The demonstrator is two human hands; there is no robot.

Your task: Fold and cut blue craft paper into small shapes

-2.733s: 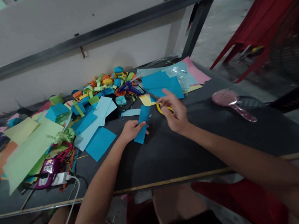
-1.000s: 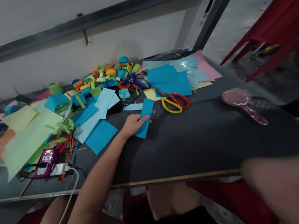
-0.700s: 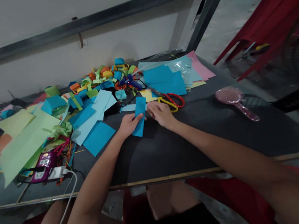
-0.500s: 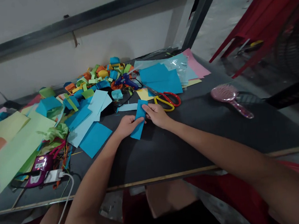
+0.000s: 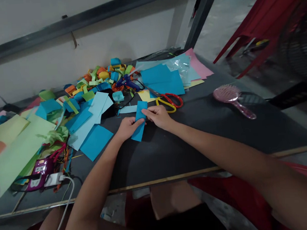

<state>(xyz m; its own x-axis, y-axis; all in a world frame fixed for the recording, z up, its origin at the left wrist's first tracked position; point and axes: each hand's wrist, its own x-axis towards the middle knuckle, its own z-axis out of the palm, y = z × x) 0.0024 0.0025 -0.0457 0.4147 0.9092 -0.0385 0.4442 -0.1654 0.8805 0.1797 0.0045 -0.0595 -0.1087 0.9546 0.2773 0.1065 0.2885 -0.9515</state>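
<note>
A narrow blue paper strip (image 5: 141,107) is held slanted above the dark table (image 5: 157,161), between both hands. My left hand (image 5: 128,127) pinches its left edge, thumb lying across the front. On the right edge, my right hand (image 5: 159,116) grips the strip with thumb and fingers; some fingertips are hidden behind the paper. Just beyond lie scissors with one yellow and one red handle (image 5: 175,100), and a pale blue strip (image 5: 127,109) lies flat behind my left hand.
Blue sheets (image 5: 96,141) and green paper (image 5: 24,147) lie left, near a purple device (image 5: 41,173) and white plug. Behind are small folded paper pieces (image 5: 103,75) and a blue glue gun (image 5: 127,82). A pink hairbrush (image 5: 227,93) lies right.
The view has shifted slightly. Both hands still hold the blue strip, and my right fingertips sit a little further across its face.
</note>
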